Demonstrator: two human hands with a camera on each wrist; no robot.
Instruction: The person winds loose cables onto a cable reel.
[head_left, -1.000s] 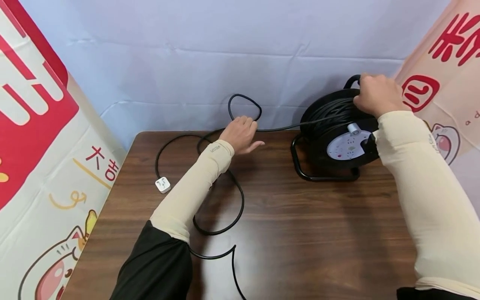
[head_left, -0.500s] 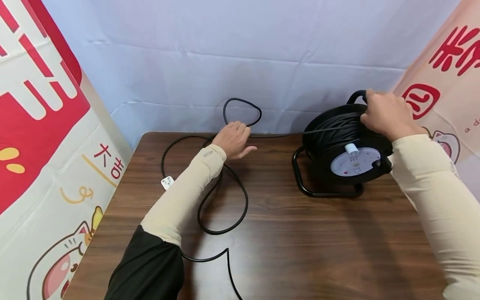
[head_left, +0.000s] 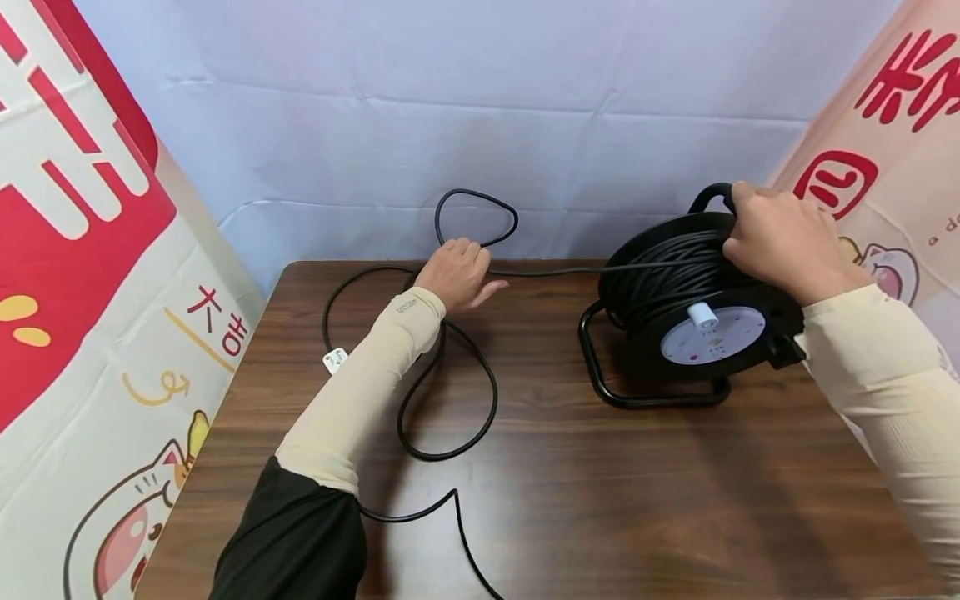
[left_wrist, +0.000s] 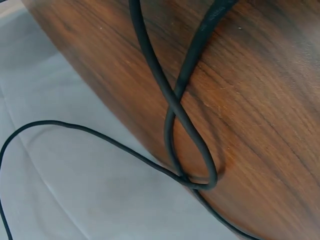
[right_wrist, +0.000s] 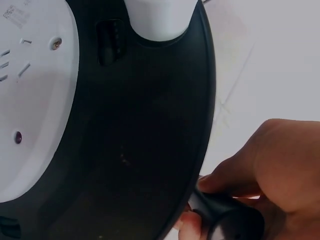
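Note:
A black cable reel stands on the right of the table, its round white socket panel and light knob facing me. My right hand grips the black handle at its top; the right wrist view shows fingers wrapped round that handle. Near the back edge, my left hand holds the black cable, thumb pointing right; its fingertips are hidden. From there the cable runs straight to the drum. The left wrist view shows crossing turns of cable, but no hand.
A white plug lies left of my forearm, on the cable's end. Loose loops of cable spread over the brown table, and one strand leaves at the front. A pale cloth hangs behind; printed cloths flank both sides.
The reel has come toward the table's front and turned slightly, with my right hand on its handle. My left hand has moved a little left with the cable. The head view has shifted slightly.

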